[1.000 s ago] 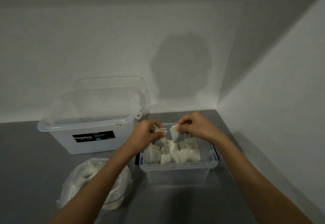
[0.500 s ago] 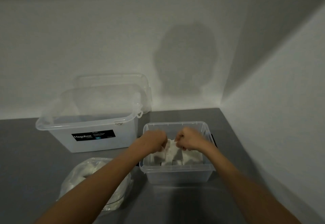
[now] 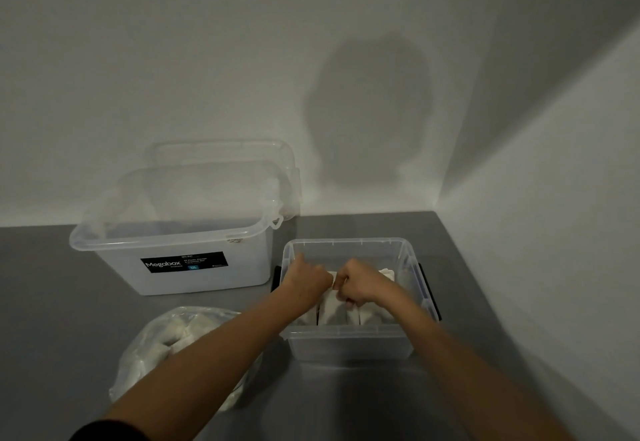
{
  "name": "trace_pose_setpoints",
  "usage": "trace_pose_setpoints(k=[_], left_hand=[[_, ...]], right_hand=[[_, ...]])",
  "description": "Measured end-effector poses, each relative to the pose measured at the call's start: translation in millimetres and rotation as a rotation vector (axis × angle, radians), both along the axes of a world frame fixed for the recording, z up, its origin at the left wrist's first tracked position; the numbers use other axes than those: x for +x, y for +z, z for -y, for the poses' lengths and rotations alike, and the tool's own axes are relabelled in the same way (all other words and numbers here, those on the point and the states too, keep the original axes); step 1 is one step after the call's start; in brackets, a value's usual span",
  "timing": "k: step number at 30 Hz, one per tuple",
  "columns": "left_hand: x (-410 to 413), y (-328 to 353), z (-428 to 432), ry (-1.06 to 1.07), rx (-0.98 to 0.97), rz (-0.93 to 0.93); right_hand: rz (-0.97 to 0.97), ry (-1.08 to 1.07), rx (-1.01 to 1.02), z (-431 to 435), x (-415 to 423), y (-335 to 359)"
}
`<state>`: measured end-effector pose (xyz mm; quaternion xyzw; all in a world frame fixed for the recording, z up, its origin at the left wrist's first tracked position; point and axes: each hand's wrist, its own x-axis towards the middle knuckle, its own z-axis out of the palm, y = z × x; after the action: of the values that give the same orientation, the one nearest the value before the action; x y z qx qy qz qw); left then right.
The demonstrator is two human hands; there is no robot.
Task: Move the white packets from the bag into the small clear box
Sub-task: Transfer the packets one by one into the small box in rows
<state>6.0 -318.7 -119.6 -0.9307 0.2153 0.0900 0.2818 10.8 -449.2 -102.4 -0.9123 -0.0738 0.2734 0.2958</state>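
The small clear box (image 3: 349,343) stands on the grey table near the right wall, with several white packets (image 3: 332,312) standing upright inside it. Both my hands are down inside the box, close together. My left hand (image 3: 308,279) has its fingers curled and pinches the top of a white packet. My right hand (image 3: 358,285) is curled too and grips a packet next to it. The clear plastic bag (image 3: 173,343) with more white packets lies at the front left, partly hidden by my left forearm.
A large clear Megabox tub (image 3: 180,257) stands at the back left, its lid (image 3: 221,177) leaning against the wall behind it. A white wall runs close along the right side of the table (image 3: 52,319).
My hands, each holding a packet above the box a second ago, have gone down into the box and pushed the packets in among the others.
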Motion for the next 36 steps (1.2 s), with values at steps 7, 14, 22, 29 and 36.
trace_pose_setpoints(k=[7, 14, 22, 29, 36], left_hand=[[-0.4, 17.1, -8.8, -0.005, -0.256, 0.100], [-9.5, 29.1, -13.8, 0.011, -0.471, 0.114], [-19.3, 39.8, -21.0, 0.033, -0.598, 0.096], [-35.7, 66.7, -46.2, 0.069, -0.761, 0.088], [-67.0, 89.7, -113.6, 0.166, -0.889, 0.118]], right_hand=[[0.037, -0.024, -0.106, 8.1, 7.2, -1.4], [0.088, -0.025, -0.200, 8.3, 6.5, -18.0], [0.136, 0.011, -0.246, 6.1, 3.7, -12.8], [0.303, 0.023, -0.135, 2.3, -5.9, 43.3], [0.431, 0.098, 0.087, -68.3, -43.5, 98.6]])
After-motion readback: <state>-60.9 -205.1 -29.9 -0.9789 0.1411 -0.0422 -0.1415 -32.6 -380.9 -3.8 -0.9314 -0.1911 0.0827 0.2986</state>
